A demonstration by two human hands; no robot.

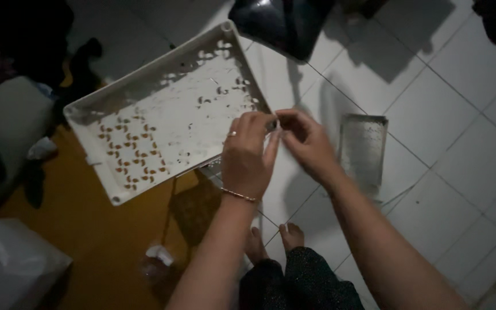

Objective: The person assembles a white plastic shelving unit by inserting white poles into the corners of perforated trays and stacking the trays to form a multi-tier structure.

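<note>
A white plastic tray with a perforated patterned bottom is tilted up in front of me. My left hand, with a ring and a thin bracelet, grips the tray's near right edge. My right hand meets it at the same corner, fingers pinched on a small dark thing at the rim; what it is cannot be made out.
A grey rectangular metal tray lies on the white tiled floor to the right. A dark object stands at the top. An orange mat, a white bag and my bare feet are below.
</note>
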